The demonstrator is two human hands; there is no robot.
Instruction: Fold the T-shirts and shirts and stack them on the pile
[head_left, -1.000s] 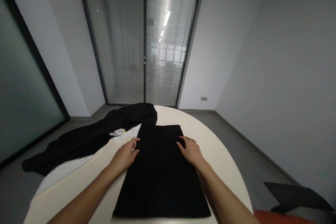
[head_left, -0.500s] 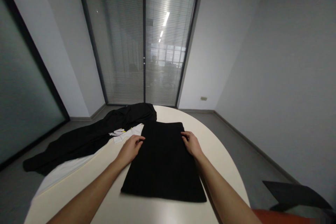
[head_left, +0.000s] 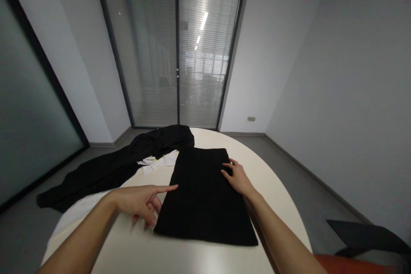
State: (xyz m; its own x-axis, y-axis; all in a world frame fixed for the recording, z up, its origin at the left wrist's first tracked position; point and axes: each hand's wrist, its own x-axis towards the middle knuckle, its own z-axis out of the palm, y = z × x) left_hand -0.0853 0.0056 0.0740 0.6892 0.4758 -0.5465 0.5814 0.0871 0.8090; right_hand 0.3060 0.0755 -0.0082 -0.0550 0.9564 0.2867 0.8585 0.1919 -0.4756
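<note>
A black skirt [head_left: 205, 197] lies flat on the pale round table [head_left: 212, 259], its narrow end away from me and its wide hem toward me. My left hand [head_left: 141, 203] is at the skirt's left edge. Its forefinger points across the cloth, while the other fingers hang curled and apart near the lower left corner, slightly blurred. On the upper right edge rests my right hand [head_left: 238, 176], fingers spread on the cloth. Neither hand visibly grips the fabric.
A heap of black clothing [head_left: 118, 162] lies along the table's left side, with white cloth [head_left: 163, 161] partly beneath it. At lower right stand a dark chair part [head_left: 366, 235] and something orange-red [head_left: 353, 265]. A glass door with blinds [head_left: 154, 51] is beyond.
My left hand has come down the skirt's left edge toward the hem, its forefinger stretching out. My right hand stays by the upper right edge. The view has shifted slightly.
</note>
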